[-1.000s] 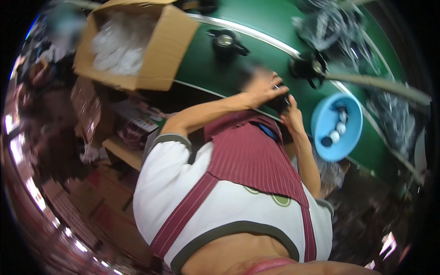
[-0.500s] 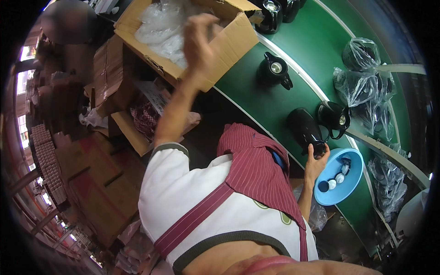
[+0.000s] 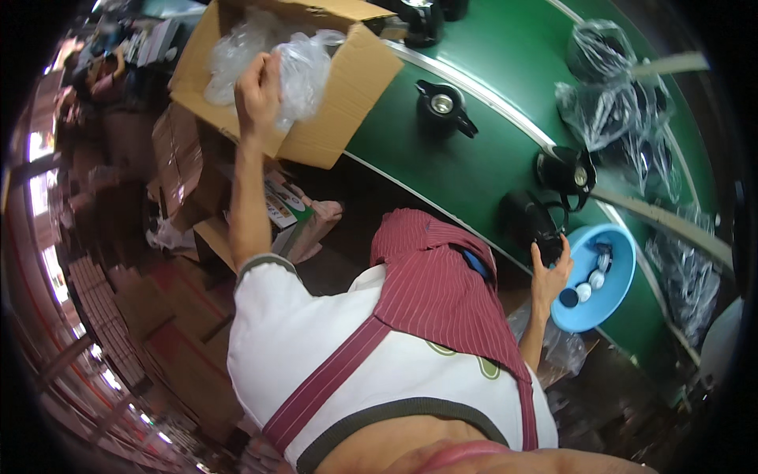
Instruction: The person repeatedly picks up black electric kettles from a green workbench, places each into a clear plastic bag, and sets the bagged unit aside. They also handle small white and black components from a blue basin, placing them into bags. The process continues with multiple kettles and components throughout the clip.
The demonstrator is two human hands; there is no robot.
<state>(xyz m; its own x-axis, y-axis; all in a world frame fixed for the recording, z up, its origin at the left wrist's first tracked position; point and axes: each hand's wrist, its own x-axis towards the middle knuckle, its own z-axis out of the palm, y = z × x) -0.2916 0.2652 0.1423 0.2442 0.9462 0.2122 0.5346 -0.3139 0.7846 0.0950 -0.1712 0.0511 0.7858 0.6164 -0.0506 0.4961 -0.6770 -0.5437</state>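
My left hand (image 3: pixel 259 91) is over an open cardboard box (image 3: pixel 359 91), its fingers closed on a crumpled clear plastic bag (image 3: pixel 303 75), which is blurred by motion. More clear bags (image 3: pixel 225 67) lie inside the box. On the right, my right hand (image 3: pixel 550 268) grips the end of a black vacuum jug (image 3: pixel 523 220), which lies tilted on the green belt (image 3: pixel 466 170). Right behind that jug stands another black jug (image 3: pixel 562 170) with its mouth open. Beside my right hand is a light-blue basin (image 3: pixel 624 276) with several small round silver and dark parts in it.
A third open black jug (image 3: pixel 439 107) stands on the belt, with more jugs (image 3: pixel 418 22) beyond it. Bagged black jugs (image 3: pixel 612 118) line the far side behind a curved rail (image 3: pixel 671 221). Cartons (image 3: pixel 178 154) are stacked at my left; people work farther back.
My left hand, empty above the box earlier, has moved left and lower and now has a plastic bag. My right hand still holds the jug. The whole view has shifted slightly.
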